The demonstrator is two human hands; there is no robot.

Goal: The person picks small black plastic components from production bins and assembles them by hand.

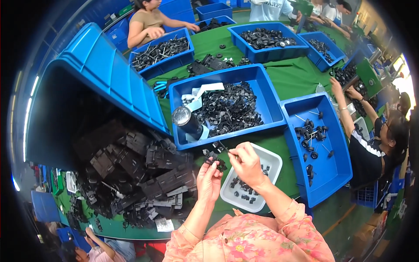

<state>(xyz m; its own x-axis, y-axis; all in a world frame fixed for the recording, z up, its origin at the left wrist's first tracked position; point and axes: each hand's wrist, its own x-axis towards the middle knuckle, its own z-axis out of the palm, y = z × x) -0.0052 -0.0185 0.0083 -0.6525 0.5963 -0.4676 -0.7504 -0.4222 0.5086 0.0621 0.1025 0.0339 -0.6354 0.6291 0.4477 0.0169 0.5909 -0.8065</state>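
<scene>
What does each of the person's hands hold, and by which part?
The left hand pinches a small black plastic part by its lower edge. The right hand grips a thin metal pin at one end.

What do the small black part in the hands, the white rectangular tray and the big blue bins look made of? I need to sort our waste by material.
The small black part, pinched by the left hand and right hand, looks like matte moulded plastic. The white rectangular tray seems smooth, slightly glossy plastic with a rounded rim. The big blue bins look like rigid plastic with a sheen and thick moulded rims.
</scene>
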